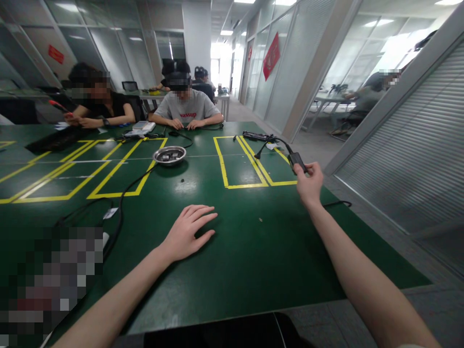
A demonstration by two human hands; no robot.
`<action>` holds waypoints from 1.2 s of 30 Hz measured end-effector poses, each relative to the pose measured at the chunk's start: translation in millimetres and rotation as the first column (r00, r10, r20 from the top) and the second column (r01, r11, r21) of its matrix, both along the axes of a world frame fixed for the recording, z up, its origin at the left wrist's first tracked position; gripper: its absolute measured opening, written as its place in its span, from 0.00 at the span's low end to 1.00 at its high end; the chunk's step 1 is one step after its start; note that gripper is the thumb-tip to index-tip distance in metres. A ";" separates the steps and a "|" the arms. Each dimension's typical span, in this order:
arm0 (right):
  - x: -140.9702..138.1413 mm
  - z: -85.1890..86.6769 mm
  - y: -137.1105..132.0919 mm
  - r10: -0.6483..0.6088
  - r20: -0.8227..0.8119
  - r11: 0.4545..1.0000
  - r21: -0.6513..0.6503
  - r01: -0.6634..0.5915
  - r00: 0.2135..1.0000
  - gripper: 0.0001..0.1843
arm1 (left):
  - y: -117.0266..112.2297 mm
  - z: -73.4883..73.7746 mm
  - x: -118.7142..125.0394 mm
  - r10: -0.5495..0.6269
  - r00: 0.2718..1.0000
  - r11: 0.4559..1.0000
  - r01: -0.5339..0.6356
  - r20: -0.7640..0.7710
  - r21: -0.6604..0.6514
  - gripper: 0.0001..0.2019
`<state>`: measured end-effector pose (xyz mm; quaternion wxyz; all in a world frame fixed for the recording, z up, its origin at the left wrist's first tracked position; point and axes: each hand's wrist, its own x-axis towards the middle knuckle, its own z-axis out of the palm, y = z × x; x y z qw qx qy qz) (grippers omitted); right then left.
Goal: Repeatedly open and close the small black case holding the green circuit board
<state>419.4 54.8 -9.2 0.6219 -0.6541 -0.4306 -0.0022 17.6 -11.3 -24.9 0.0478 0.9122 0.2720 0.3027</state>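
My right hand (311, 182) grips a black power adapter (297, 162) by its near end, raised at the right side of the table. A black cable (282, 141) runs from the adapter's far end, and a black plug (257, 155) hangs or lies farther left; I cannot tell which. My left hand (192, 229) rests palm down over the green tabletop (239, 266), fingers stretched out and holding nothing. Beyond the adapter lies a dark elongated object (255, 136) among cables.
A metal bowl (169, 163) with small metallic parts stands mid-table. Yellow tape (246, 185) outlines rectangles. Black cable (121, 198) crosses the left side near a pixelated object (58, 275). Two people (186, 108) sit across the table. A glass partition (409, 159) stands right.
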 end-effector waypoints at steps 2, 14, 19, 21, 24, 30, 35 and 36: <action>3.6 -3.5 -3.3 -0.067 0.146 0.993 -0.084 0.079 0.987 0.15 | 0.1 -0.8 -0.4 -0.004 1.000 1.000 0.004 -0.001 -0.015 0.19; 7.3 -32.1 1.0 0.339 0.393 0.830 -0.552 -0.075 0.855 0.10 | -1.1 1.9 -1.8 -0.011 1.000 0.997 0.011 0.002 -0.079 0.19; 7.3 -32.0 3.5 0.101 0.454 0.817 -0.545 0.187 0.885 0.13 | -1.6 2.3 -2.2 -0.007 1.000 0.995 0.007 -0.001 -0.100 0.19; 8.4 -31.9 4.5 0.018 0.460 0.789 -0.552 0.270 0.888 0.15 | -1.9 2.5 -1.8 -0.006 1.000 0.994 0.006 -0.002 -0.107 0.19; 12.2 -34.5 5.9 -0.007 0.446 0.791 -0.545 0.278 0.895 0.16 | -2.0 2.7 -1.6 -0.008 1.000 0.994 0.007 -0.003 -0.110 0.19; 21.4 -41.1 9.7 0.012 0.373 0.851 -0.491 0.187 0.928 0.15 | -1.5 1.9 -2.5 -0.008 1.000 0.993 0.007 -0.004 -0.117 0.19; 25.1 -37.9 12.2 -0.041 0.242 0.862 -0.483 0.157 0.969 0.19 | -1.3 1.9 -2.5 -0.015 1.000 0.993 0.013 -0.009 -0.116 0.18; 26.0 -37.2 12.5 -0.047 0.223 0.859 -0.488 0.154 0.974 0.20 | -1.2 1.7 -2.6 -0.017 1.000 0.993 0.015 -0.011 -0.117 0.18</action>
